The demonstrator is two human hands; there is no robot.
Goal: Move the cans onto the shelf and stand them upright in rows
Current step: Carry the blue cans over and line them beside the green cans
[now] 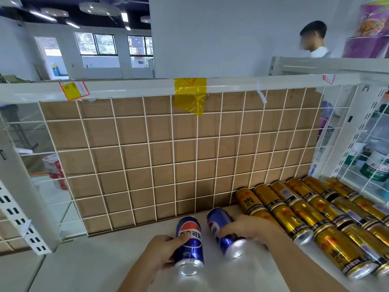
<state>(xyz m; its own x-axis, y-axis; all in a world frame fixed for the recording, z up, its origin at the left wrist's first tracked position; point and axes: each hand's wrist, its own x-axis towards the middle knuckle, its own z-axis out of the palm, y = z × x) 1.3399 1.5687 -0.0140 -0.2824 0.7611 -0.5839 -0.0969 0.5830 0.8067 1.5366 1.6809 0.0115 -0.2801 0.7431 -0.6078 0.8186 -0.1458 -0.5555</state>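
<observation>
My left hand [162, 252] grips a blue cola can [190, 244] with a red, white and blue logo, held over the white shelf [101, 260] with its silver end toward me. My right hand [246, 230] is closed around a second blue can [219, 224], tilted with its top toward the back grid. To the right, several gold cans [294, 216] stand packed in rows on the shelf, reaching back to the wire grid.
A white wire grid with a brown board [168, 152] behind it closes the shelf's back. A wire side panel [357, 165] on the right separates green-labelled bottles. A white slotted upright [19, 211] stands at the left. A person [313, 41] stands beyond the shelving.
</observation>
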